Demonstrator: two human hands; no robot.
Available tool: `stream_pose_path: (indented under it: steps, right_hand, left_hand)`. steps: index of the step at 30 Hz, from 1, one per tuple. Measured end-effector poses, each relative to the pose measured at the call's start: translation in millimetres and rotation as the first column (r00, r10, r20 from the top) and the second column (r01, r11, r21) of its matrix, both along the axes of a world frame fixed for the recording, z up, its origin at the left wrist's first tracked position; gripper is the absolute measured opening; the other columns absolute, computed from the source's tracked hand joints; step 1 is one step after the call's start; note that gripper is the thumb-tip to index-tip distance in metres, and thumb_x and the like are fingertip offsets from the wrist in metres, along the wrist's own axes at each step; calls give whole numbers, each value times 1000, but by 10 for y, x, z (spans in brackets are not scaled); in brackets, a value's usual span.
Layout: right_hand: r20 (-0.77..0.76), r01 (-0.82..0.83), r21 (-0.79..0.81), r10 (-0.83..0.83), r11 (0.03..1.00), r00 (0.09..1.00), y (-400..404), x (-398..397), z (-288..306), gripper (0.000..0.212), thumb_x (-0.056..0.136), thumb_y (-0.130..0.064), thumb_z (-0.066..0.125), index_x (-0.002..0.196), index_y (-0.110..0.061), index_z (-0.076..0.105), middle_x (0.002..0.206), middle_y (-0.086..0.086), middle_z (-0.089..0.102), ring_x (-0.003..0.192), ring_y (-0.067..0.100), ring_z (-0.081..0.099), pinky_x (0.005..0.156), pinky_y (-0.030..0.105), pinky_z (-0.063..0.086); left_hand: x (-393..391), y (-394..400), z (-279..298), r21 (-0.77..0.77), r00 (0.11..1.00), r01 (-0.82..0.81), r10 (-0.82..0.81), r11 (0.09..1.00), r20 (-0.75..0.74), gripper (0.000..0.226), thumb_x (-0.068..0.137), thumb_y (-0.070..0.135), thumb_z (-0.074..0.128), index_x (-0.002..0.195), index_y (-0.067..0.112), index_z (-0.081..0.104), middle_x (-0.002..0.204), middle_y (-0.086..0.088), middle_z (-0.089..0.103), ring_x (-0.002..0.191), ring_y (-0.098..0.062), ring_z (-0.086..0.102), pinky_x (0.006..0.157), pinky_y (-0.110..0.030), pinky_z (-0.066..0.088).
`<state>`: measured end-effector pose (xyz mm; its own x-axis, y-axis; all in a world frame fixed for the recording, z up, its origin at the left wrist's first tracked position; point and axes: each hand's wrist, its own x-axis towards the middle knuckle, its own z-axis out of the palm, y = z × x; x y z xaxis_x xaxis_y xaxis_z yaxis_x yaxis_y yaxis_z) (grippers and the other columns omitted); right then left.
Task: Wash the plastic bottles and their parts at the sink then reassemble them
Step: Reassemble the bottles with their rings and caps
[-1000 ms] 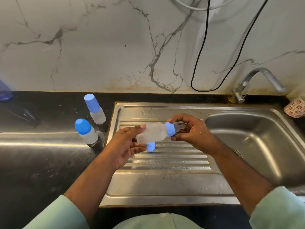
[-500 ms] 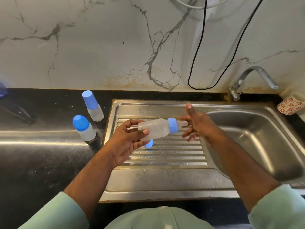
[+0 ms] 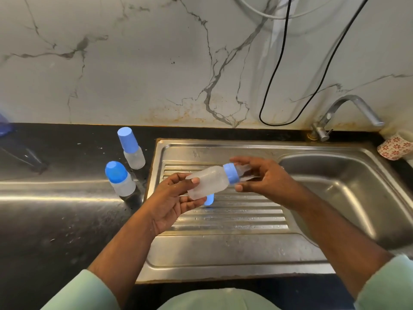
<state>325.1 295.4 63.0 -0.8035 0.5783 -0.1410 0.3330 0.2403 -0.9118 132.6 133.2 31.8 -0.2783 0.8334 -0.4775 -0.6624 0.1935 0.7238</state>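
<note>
1. Gripped at its base by the left hand (image 3: pixel 172 198), a frosted plastic bottle (image 3: pixel 207 183) is held on its side above the ribbed drainboard of the steel sink (image 3: pixel 223 249), neck pointing toward the basin.
2. At the neck, the right hand (image 3: pixel 266 180) is set around the blue collar (image 3: pixel 231 173) and the clear teat (image 3: pixel 245 172); its fingers are seen spread and loosely curved near the collar, and whether anything is actually pinched cannot be told.
3. Both forearms are extended from pale green sleeves, wrists raised clear of the steel, the two hands meeting over the drainboard.
4. A small blue cap (image 3: pixel 209 199) is glimpsed just below the held bottle, partly hidden by the left fingers; whether it is resting on the drainboard cannot be told.
5. Two further bottles, the near capped bottle (image 3: pixel 119 179) and the far capped bottle (image 3: pixel 131 148), are stood upright on the black tabletop (image 3: pixel 55 220) just left of the sink, blue caps fitted.
6. Progress is judged late: two bottles appear reassembled, the third has collar and teat on, and only its cap appears left to fit.
7. The tap (image 3: pixel 348 113) is seen with no water running.
</note>
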Motion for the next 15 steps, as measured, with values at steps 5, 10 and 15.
stream_pose_path:
  steps: [5,10,15]
  right_hand:
    - [57,18,12,-19,1000,998,-120,-127,-50,34,81,-21,78,113,-16,69,93,3,76,79,24,72,77,33,61]
    - [59,7,80,-12,997,998,-365,-211,-127,31,84,-25,74,113,-21,66,100,-5,71,85,11,69,75,22,57]
    - [114,-163,301,134,939,984,-635,-409,-85,35,83,-22,76,115,-26,62,105,-16,63,96,2,61,82,15,53]
  left_hand:
    - [-167,-139,-30,-56,892,215,-220,975,-395,58,61,25,83,112,16,54,113,-10,66,96,-30,71,72,-29,61]
    - [-292,-251,-28,-151,544,337,-323,929,-775,64,75,19,84,118,40,42,117,10,56,103,-17,65,78,-16,54]
    - [-507,-211,52,-472,46,583,-607,662,-794,93,77,20,85,149,37,29,129,15,52,113,-5,49,99,-27,40]
